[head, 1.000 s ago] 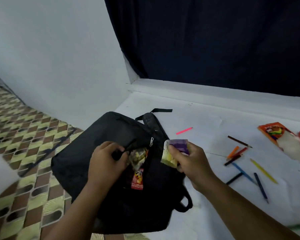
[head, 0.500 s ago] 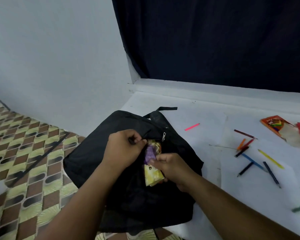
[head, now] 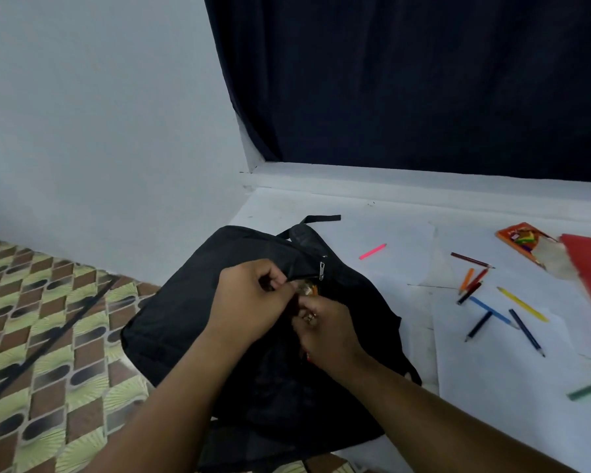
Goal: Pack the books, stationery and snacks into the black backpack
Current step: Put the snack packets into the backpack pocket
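The black backpack (head: 198,302) lies flat in front of me, half on the white sheet (head: 492,387) and half over the patterned floor (head: 48,336), its front pocket gaping. My left hand (head: 249,302) pinches the pocket's upper edge, just beside the zipper pull (head: 321,270). My right hand (head: 328,332) is curled around a snack packet (head: 308,290) at the opening; only a scrap of the wrapper shows. Coloured pencils (head: 492,308) lie scattered on the sheet to my right, well apart from the bag, and beyond them an orange pencil box (head: 522,238).
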{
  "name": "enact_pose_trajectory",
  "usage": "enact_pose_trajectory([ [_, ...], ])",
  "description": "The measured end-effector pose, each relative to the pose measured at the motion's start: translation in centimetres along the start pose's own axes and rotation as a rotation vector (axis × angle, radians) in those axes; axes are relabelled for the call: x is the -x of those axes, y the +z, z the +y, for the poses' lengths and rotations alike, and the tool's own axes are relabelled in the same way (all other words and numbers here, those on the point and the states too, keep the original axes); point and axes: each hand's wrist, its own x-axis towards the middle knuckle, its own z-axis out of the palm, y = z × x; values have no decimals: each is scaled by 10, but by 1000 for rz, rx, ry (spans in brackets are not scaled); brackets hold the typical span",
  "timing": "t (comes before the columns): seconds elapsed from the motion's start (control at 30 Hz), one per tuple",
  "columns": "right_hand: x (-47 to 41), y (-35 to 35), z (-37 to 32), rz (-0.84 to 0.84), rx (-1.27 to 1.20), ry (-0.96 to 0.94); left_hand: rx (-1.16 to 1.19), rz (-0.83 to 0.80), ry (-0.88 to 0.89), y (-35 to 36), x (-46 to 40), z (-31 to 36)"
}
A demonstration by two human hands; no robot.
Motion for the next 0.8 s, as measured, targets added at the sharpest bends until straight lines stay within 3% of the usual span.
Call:
enact_pose_trajectory([
  [0.07,-1,-2,12,-1,295,-184,16,-1,19,1,1,0],
  [0.13,-2,4,23,-6,380,-207,22,-11,54,3,3,0],
  [0.3,-11,15,21,-70,209,-158,2,-7,132,9,4,-10],
  [0.47,-5,-3,25,102,-98,77,6,-1,170,21,12,-30],
  [0.63,15,-36,38,66,50,92,-237,-62,197,43,19,-53],
  [0.8,43,-85,42,183,40,136,-434,-92,172,62,24,-43],
])
